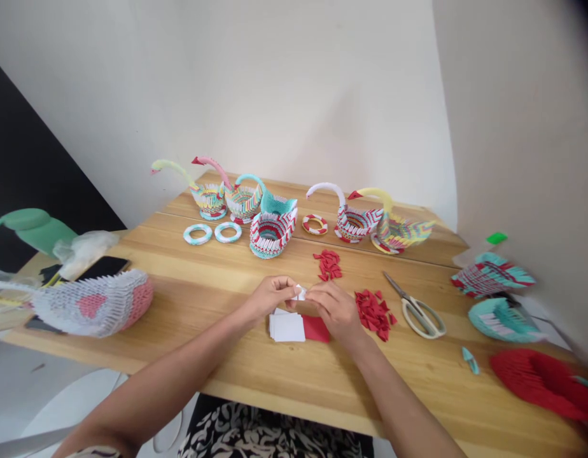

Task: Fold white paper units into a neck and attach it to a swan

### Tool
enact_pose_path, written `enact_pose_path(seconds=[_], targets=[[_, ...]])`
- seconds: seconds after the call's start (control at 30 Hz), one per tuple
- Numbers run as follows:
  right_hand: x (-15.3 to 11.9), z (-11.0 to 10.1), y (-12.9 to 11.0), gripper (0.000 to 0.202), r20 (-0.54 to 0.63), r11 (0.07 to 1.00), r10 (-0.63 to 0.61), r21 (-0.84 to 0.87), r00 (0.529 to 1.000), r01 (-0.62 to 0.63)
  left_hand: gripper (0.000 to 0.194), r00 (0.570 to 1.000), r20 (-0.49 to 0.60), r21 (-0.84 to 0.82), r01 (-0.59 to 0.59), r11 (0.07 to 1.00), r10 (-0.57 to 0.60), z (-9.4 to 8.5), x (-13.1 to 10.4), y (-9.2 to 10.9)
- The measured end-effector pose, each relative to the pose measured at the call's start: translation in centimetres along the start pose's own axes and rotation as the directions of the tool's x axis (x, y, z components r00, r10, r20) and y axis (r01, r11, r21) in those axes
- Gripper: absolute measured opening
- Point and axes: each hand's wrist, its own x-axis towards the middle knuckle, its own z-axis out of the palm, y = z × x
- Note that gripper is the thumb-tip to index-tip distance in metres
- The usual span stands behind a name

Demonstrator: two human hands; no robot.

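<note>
Between my two hands is a small folded piece of white paper (pixel 300 292), held above the table. My left hand (pixel 273 294) pinches it from the left, thumb and fingers together. From the other side my right hand (pixel 336 306) grips it, its fingers curled over. Below the hands lies a stack of white paper slips (pixel 288 327), and red paper (pixel 315 328) shows right beside it, partly covered by my right hand. Small folded red paper triangles form one pile (pixel 374 314) right of my right hand and another pile (pixel 329 264) beyond it.
Scissors (pixel 420 315) lie to the right. Several folded-paper swans, one white with a yellow neck (pixel 351 222) among them, stand at the back with paper rings (pixel 197 234). A white and pink paper piece (pixel 93 304) sits left; a red one (pixel 542 381) lies right.
</note>
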Motion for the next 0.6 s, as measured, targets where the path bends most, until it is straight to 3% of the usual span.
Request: enact_pose_path(seconds=[0.4, 0.6], targets=[[-0.44, 0.28, 0.26, 0.026, 0.037, 0.991, -0.038, -0.128, 0.999, 0.042, 0.038, 1.0, -0.004, 0.073, -0.026, 0.997, 0.026, -0.12, 0.07, -0.3], [-0.36, 0.41, 0.15, 0.021, 0.015, 0.994, 0.106, -0.016, 0.994, -0.106, 0.035, 0.992, 0.0, 0.189, -0.127, 0.974, 0.129, -0.19, 0.22, -0.71]])
